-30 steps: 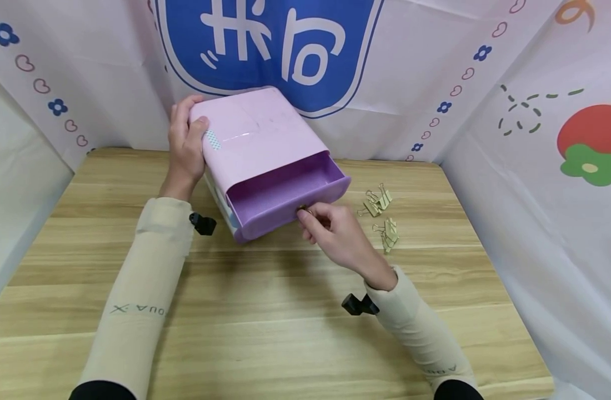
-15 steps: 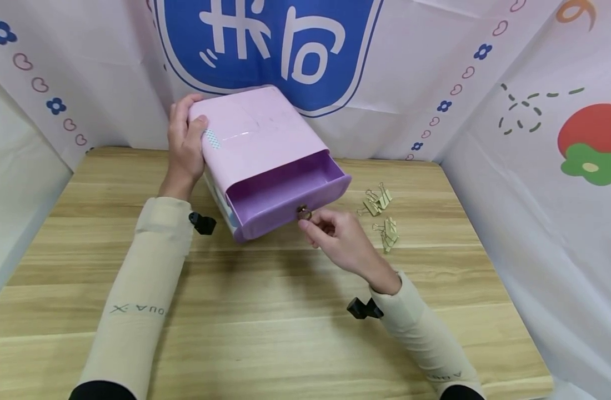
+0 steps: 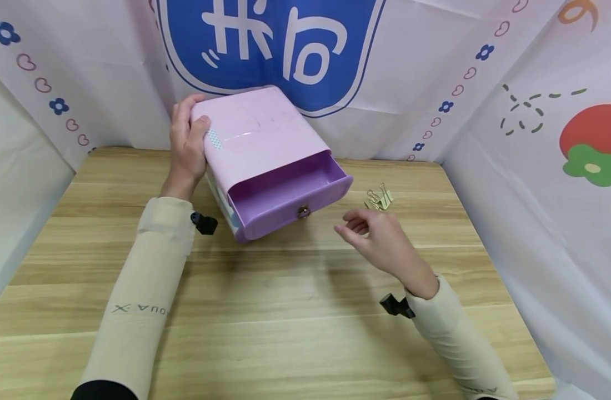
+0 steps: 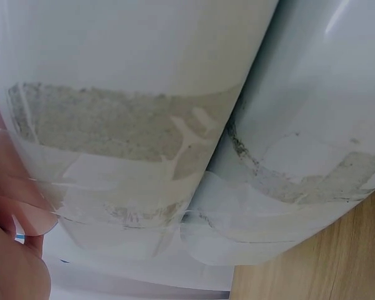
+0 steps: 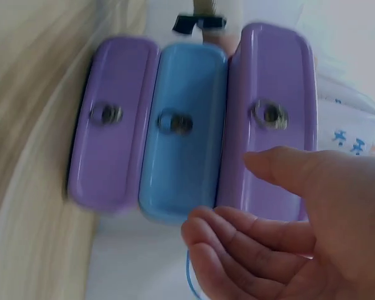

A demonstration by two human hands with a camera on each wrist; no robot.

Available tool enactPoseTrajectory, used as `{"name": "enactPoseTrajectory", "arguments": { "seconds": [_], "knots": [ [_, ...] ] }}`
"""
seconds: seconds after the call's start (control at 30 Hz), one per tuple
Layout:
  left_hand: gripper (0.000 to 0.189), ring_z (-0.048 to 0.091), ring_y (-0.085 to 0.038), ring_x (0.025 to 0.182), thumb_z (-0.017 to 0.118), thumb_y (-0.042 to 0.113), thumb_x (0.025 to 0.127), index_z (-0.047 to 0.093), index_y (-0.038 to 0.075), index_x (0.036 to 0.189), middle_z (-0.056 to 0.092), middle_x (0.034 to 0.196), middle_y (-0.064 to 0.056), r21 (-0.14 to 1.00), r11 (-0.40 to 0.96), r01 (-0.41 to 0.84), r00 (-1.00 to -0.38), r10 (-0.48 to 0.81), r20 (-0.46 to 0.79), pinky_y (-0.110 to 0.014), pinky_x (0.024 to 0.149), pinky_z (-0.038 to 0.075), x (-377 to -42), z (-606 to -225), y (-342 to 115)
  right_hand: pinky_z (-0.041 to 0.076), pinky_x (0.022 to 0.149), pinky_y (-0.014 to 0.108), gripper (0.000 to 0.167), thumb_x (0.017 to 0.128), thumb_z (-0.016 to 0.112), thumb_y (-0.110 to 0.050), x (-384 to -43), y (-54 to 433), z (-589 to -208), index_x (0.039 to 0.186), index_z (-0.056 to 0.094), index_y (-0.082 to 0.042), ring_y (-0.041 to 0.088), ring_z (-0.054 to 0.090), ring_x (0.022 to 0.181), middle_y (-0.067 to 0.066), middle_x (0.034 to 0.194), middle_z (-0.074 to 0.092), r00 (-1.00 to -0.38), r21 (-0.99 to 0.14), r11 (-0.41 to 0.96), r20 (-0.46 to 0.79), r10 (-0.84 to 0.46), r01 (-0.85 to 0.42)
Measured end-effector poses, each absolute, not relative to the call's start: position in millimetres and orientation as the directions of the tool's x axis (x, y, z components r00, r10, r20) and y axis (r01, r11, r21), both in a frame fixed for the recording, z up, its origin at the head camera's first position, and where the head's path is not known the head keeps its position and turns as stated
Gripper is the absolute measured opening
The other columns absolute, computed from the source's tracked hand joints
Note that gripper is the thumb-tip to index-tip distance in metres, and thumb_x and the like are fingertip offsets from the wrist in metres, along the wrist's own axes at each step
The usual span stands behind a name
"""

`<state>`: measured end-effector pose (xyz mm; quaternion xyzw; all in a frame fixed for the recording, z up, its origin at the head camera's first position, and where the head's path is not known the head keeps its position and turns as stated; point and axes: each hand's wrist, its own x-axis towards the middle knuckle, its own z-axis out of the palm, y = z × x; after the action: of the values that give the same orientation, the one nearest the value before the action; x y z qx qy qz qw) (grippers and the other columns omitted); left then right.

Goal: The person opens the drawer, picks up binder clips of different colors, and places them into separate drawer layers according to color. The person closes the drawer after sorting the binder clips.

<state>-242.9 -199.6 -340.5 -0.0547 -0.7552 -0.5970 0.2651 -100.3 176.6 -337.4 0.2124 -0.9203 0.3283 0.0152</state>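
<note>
A pale purple drawer unit stands angled on the table. My left hand grips its back left corner, thumb on the top. The purple top drawer is pulled partway out, with a bare floor showing inside. On its front hangs a metal ring pull. My right hand is in the air to the right of this ring, fingers loosely bent and holding nothing. The right wrist view shows a blue drawer and a second purple drawer below, both pushed in, each with a ring.
Gold binder clips lie on the wooden table to the right of the unit, some hidden behind my right hand. A printed white cloth hangs close behind the unit. The left wrist view shows worn tape on the unit's side.
My right hand has let go of the ring pull and moved right, toward the binder clips. The drawer stays out by the same amount, and my left hand has kept its place.
</note>
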Motion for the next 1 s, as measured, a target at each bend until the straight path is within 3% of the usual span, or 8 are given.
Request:
{"name": "enactPoseTrajectory", "arguments": {
  "seconds": [0.47, 0.67, 0.73, 0.83, 0.9, 1.0],
  "knots": [
    [0.051, 0.043, -0.004, 0.119, 0.045, 0.024, 0.099, 0.056, 0.007, 0.146, 0.048, 0.127, 0.011, 0.872, 0.275, 0.404, -0.852, -0.233, 0.469, -0.027, 0.109, 0.033, -241.1, -338.0, -198.8, 0.062, 0.081, 0.048, 0.037, 0.103, 0.069, -0.03, -109.1, 231.0, -332.8, 0.114, 0.071, 0.006, 0.029, 0.077, 0.087, 0.015, 0.096, 0.079, -0.974, -0.429, 0.875, 0.075, -0.215, -0.226],
    [0.052, 0.043, -0.004, 0.119, 0.045, 0.025, 0.099, 0.056, 0.008, 0.146, 0.048, 0.126, 0.012, 0.874, 0.275, 0.402, -0.854, -0.233, 0.466, -0.027, 0.108, 0.033, -241.2, -338.0, -198.5, 0.06, 0.079, 0.051, 0.042, 0.103, 0.068, -0.029, -117.2, 251.5, -344.1, 0.113, 0.069, 0.012, 0.031, 0.074, 0.08, 0.023, 0.096, 0.076, -0.986, -0.328, 0.931, 0.01, -0.168, -0.162],
    [0.052, 0.043, -0.004, 0.119, 0.045, 0.025, 0.099, 0.056, 0.008, 0.146, 0.047, 0.126, 0.013, 0.873, 0.275, 0.403, -0.853, -0.232, 0.467, -0.027, 0.108, 0.033, -241.0, -337.6, -198.6, 0.059, 0.075, 0.048, 0.041, 0.102, 0.068, -0.029, -120.0, 256.8, -348.5, 0.107, 0.071, 0.011, 0.027, 0.07, 0.074, 0.024, 0.094, 0.075, -0.988, -0.301, 0.943, -0.009, -0.154, -0.144],
    [0.052, 0.043, -0.004, 0.118, 0.045, 0.025, 0.099, 0.056, 0.007, 0.146, 0.047, 0.126, 0.013, 0.873, 0.275, 0.402, -0.854, -0.233, 0.466, -0.027, 0.107, 0.033, -240.6, -337.5, -198.8, 0.051, 0.059, 0.038, 0.04, 0.101, 0.069, -0.03, -123.8, 262.0, -356.0, 0.079, 0.069, 0.003, 0.018, 0.056, 0.058, 0.012, 0.069, 0.065, -0.989, -0.279, 0.952, -0.044, -0.145, -0.127],
    [0.051, 0.043, -0.005, 0.119, 0.044, 0.026, 0.099, 0.056, 0.008, 0.146, 0.047, 0.127, 0.013, 0.873, 0.279, 0.4, -0.854, -0.232, 0.466, -0.027, 0.107, 0.033, -241.7, -338.9, -199.6, 0.04, 0.052, 0.032, 0.047, 0.101, 0.069, -0.03, -125.9, 264.2, -362.0, 0.062, 0.057, -0.006, 0.012, 0.042, 0.051, 0.001, 0.056, 0.048, -0.988, -0.271, 0.955, -0.062, -0.138, -0.117],
    [0.051, 0.042, -0.005, 0.12, 0.044, 0.026, 0.1, 0.056, 0.009, 0.147, 0.048, 0.129, 0.011, 0.873, 0.284, 0.397, -0.856, -0.229, 0.463, -0.027, 0.108, 0.033, -243.3, -341.1, -200.1, 0.032, 0.049, 0.028, 0.055, 0.099, 0.07, -0.032, -127.3, 267.1, -371.1, 0.054, 0.044, -0.016, 0.009, 0.033, 0.049, -0.007, 0.052, 0.032, -0.987, -0.271, 0.959, -0.108, -0.121, -0.088]
  ]
}}
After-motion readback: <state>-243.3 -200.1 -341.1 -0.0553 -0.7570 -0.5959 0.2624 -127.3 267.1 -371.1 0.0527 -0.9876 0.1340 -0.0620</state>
